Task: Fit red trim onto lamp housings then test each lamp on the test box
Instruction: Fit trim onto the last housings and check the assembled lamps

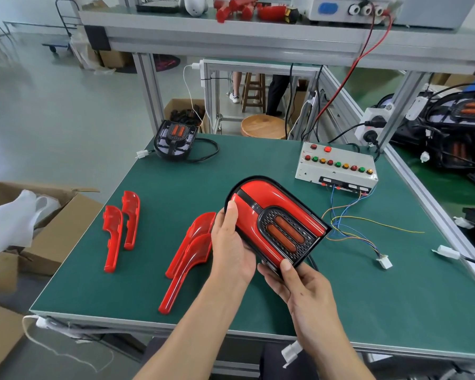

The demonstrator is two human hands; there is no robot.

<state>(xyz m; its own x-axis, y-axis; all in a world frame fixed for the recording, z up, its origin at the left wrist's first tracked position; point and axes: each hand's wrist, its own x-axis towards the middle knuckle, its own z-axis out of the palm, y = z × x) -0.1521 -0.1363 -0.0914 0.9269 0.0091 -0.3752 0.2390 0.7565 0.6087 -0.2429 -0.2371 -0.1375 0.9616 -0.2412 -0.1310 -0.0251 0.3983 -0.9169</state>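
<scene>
I see both hands lifted over the green tabletop (258, 311), sharing one lamp (276, 224) between them. The left hand (232, 248) grips the lamp's left edge, thumb pressed on the red trim (261, 204) near the rounded end, fingers curled behind. The right hand (299, 286) pinches the lamp's squared lower corner, thumb on the front, fingers underneath. The lamp is tilted, face up toward me, its red trim wrapped around a black honeycomb panel with two orange oval lenses (284, 233).

Just left of the left hand, touching the tabletop, lie two long red trim pieces (188, 259) stacked partly over one another. Farther left of that hand sit two smaller red trim pieces (121, 229) side by side, close but apart.

Beyond the right hand, toward the far right of the tabletop, stands the white test box (337, 168) with rows of red, green and amber buttons. Coloured wires (348, 229) run from its front edge past the lamp to a white plug (384, 261) lying to the right of the right hand.

Far ahead of the left hand, at the tabletop's back edge, rests a bare black lamp housing (176, 139) with its cable (209, 153) looped beside it.

A cardboard box (52, 223) stands on the floor, well left of both hands.
</scene>
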